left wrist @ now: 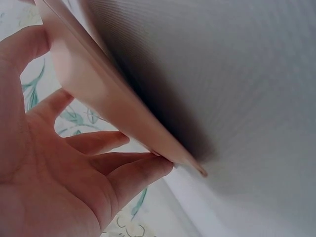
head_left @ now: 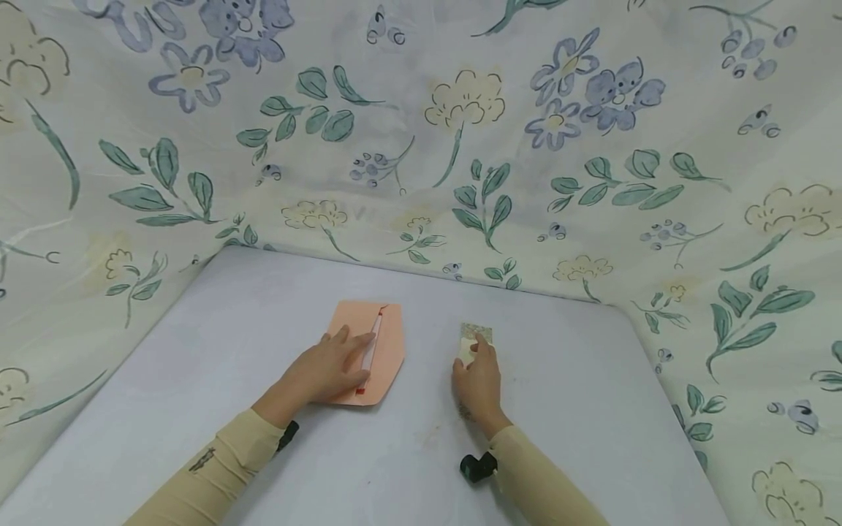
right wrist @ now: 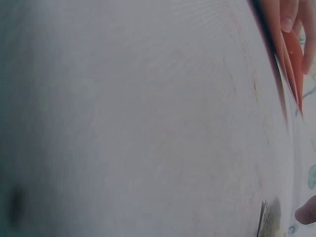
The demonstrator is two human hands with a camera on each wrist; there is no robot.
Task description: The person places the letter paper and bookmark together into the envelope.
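A peach envelope lies on the table, a white strip with red ends running along it. My left hand is spread over it, index finger and thumb touching near the strip. From the left wrist view, the fingers meet the edge of the envelope, and a dark shadow lies under it. My right hand is over a small rectangular card with a speckled end and a pale middle. In the right wrist view, one fingertip shows apart from the card.
The white table carries faint brownish marks between the hands. Floral sheeting rises behind the table and along both sides. A black wrist device hangs under the right sleeve, and another under the left sleeve.
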